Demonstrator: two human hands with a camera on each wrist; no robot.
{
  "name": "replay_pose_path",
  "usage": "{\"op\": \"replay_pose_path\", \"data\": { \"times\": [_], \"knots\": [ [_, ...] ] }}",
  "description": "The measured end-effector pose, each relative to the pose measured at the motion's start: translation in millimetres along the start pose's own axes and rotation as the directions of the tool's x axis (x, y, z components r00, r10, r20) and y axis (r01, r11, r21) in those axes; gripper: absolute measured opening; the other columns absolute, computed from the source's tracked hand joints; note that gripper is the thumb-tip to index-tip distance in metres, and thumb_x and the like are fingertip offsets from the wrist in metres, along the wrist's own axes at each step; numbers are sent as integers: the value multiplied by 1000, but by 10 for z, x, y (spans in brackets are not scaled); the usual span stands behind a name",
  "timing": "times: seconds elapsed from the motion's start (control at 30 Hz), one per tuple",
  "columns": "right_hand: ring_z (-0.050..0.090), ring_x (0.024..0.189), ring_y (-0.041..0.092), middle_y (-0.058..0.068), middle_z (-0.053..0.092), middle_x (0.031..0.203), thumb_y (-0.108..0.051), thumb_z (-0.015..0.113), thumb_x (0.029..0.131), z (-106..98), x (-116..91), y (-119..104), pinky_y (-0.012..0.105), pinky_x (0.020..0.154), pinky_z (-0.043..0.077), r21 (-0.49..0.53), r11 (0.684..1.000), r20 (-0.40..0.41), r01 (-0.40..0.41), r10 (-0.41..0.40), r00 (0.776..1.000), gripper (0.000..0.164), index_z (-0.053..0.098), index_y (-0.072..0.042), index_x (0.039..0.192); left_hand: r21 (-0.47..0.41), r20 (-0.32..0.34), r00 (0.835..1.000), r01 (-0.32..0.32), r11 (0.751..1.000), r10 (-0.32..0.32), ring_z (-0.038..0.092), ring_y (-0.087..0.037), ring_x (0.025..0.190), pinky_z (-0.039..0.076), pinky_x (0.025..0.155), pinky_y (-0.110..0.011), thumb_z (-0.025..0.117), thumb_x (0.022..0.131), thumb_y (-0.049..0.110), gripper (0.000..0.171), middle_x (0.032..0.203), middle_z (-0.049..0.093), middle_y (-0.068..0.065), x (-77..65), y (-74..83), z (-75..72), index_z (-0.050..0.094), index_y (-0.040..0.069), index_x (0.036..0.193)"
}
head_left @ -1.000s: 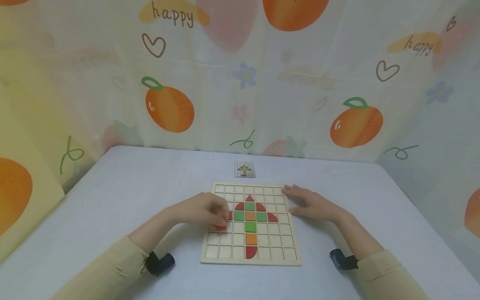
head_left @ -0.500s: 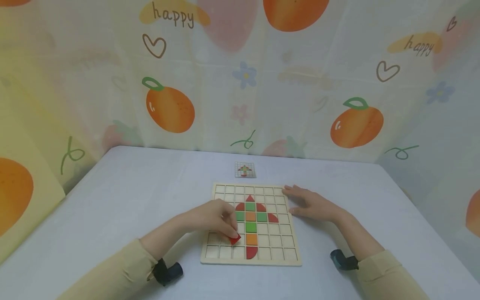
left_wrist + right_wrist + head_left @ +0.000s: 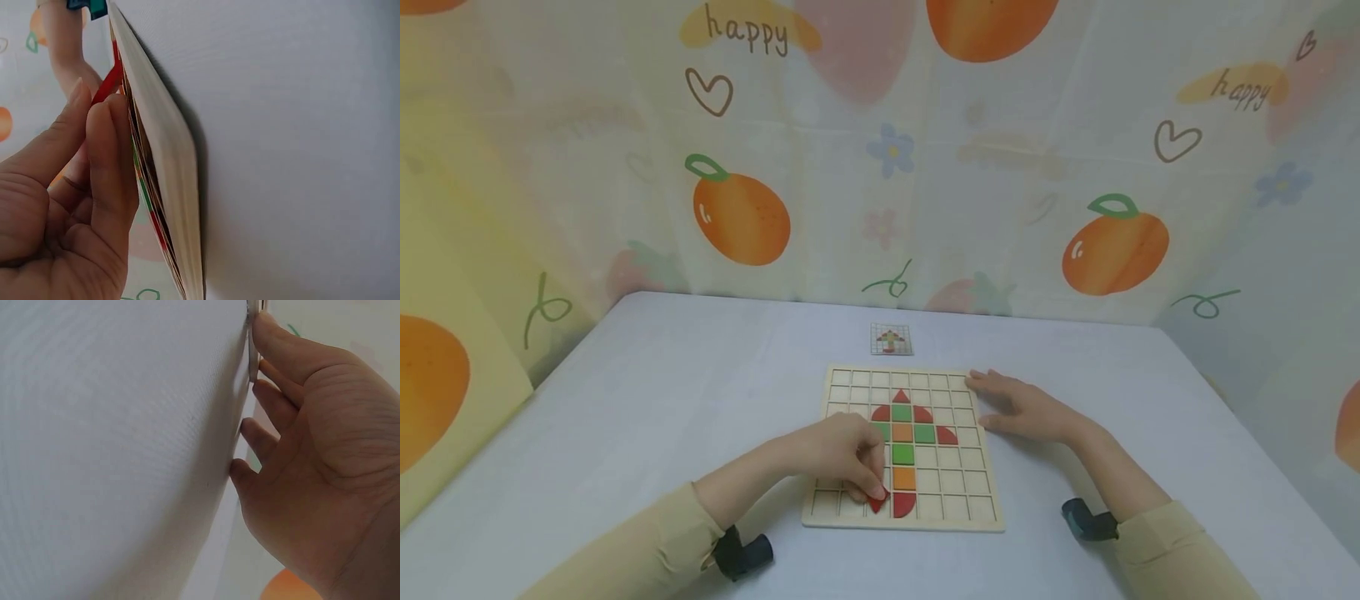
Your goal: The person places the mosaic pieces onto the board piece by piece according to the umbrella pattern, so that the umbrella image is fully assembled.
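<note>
My left hand [image 3: 838,454] pinches a small red piece [image 3: 877,502] between thumb and fingertips, close over the near row of a pale wooden grid board [image 3: 951,481]. In the left wrist view the red piece [image 3: 107,84] is tilted, and the fingers hide part of it. Just right of it lies a red quarter-round tile [image 3: 904,505]. Up the middle column run an orange tile [image 3: 905,478], a green tile [image 3: 903,454] and others, topped by a red triangle [image 3: 901,397]. The right hand [image 3: 1026,408] rests at the board's right edge, its fingers relaxed.
Beyond the board, a small card [image 3: 891,340] printed with a coloured grid pattern lies on the white table [image 3: 722,358]. A printed cloth [image 3: 1000,183] hangs behind the table. Dark wrist cameras, one [image 3: 742,554] on the left and one [image 3: 1088,520] on the right, sit below the sleeves.
Still pinching the red piece, my left hand has moved right and toward the near edge of the board, stopping beside the bottom red tile. The right hand has stayed in place.
</note>
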State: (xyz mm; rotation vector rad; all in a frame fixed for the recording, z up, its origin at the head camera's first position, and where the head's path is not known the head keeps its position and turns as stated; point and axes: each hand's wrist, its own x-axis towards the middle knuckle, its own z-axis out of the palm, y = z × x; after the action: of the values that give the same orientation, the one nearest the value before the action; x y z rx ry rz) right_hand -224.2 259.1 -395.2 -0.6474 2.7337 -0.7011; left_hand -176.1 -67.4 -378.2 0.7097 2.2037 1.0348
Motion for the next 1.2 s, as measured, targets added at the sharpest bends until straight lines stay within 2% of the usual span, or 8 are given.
{"op": "replay_pose_path", "data": {
  "times": [0.4,0.73,0.9,1.07,1.2],
  "knots": [
    [21,151,43,11,34,161,-38,68,91,-10,-11,-1,63,119,22,-4,1000,-4,13,-13,1000,69,42,-14,150,112,0,1000,-12,994,12,61,-9,50,52,56,-22,81,81,18,18,61,61,3,-37,54,17,65,15,71],
    [21,152,41,10,34,161,-39,68,91,1,-9,1,62,120,21,-4,1000,-5,3,-3,1000,69,42,-16,150,112,14,1000,-16,994,14,62,-9,51,53,56,-22,80,81,16,18,61,61,3,-67,89,10,65,14,71],
    [20,152,41,10,34,161,-40,68,90,0,-6,-3,63,120,21,5,1000,-4,0,0,1000,69,42,-16,150,110,10,1000,-22,994,21,63,-9,54,53,60,-23,79,83,20,16,64,64,3,-60,73,-10,66,16,74],
    [20,152,42,10,34,161,-40,68,90,15,-6,12,64,119,21,6,1000,0,-5,5,1000,69,42,-17,150,171,-43,998,-37,985,45,60,-9,62,48,64,-24,75,87,30,17,65,63,5,-75,6,-110,67,21,75],
    [20,152,41,10,34,161,-39,68,90,26,-4,24,63,119,22,4,1000,2,-9,9,1000,69,42,-17,150,175,-147,988,-11,984,37,58,-11,72,47,66,-26,70,90,30,14,74,66,5,-101,-74,-267,68,21,80]
  ]
}}
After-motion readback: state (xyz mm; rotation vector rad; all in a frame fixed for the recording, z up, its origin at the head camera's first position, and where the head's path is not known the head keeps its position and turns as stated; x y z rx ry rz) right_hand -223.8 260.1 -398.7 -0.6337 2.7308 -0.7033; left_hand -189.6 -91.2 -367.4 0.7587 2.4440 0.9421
